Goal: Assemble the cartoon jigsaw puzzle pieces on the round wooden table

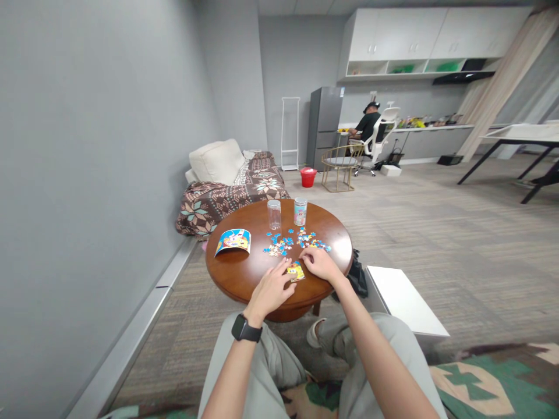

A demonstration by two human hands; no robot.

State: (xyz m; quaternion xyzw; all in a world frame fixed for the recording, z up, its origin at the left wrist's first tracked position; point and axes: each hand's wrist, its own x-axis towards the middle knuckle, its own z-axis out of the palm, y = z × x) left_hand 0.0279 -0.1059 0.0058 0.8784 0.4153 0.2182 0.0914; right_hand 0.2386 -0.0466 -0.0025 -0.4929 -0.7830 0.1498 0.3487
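A small joined patch of yellow jigsaw puzzle (297, 271) lies near the front of the round brown table (244, 273). My left hand (273, 284) rests at its left side, fingers stretched out and spread, the fingertips touching it. Just to the upper right of the patch, my right hand (321, 265) is closed with its fingers bent together. Whatever may be between those fingertips is hidden. Loose blue and pale puzzle pieces (279, 247) are scattered beyond both hands, with another cluster of loose pieces (307, 237) above my right hand.
A curved picture sheet (233, 240) stands on the table's left. Behind the pieces are a clear jar (274, 215) and a printed can (300, 212). A white box (406, 297) sits right of the table; a covered sofa (236, 192) is beyond it. Farther back, a person (369, 127) sits.
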